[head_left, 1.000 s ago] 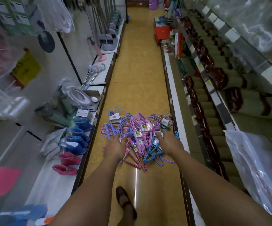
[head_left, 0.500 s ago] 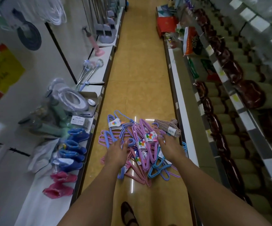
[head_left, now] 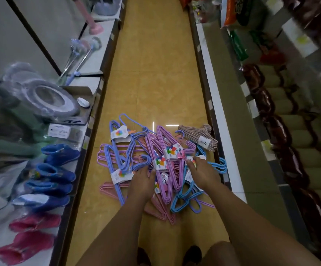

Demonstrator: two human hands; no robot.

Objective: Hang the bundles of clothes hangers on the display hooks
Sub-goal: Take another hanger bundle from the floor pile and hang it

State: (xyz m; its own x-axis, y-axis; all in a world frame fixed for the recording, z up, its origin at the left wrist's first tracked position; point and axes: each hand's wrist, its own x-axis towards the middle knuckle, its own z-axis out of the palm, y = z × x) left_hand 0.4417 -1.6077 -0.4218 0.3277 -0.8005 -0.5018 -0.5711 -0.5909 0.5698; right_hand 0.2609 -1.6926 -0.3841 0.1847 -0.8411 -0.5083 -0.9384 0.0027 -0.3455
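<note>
A pile of hanger bundles (head_left: 161,150) lies on the yellow aisle floor. It holds a violet-blue bundle (head_left: 117,150), a pink-purple bundle (head_left: 163,143), a light blue bundle (head_left: 184,196) and a beige bundle (head_left: 200,137) at the far right. Most carry white paper labels. My left hand (head_left: 142,183) reaches down into the pile's middle, its fingers curled around the hooks of the violet-blue bundle. My right hand (head_left: 202,173) lies on the light blue bundle with its fingertips bent over that bundle's label.
The left shelf holds blue boots (head_left: 59,153), pink boots (head_left: 34,221) and a wrapped toilet seat (head_left: 48,96). A white shelf edge (head_left: 223,131) borders the pile on the right, with brown packed goods (head_left: 261,100) behind it. My shoes (head_left: 193,254) stand just below the pile.
The view has tilted down and come closer to the pile. My left hand has slid right toward the pile's middle, and both hands have sunk lower onto the bundles.
</note>
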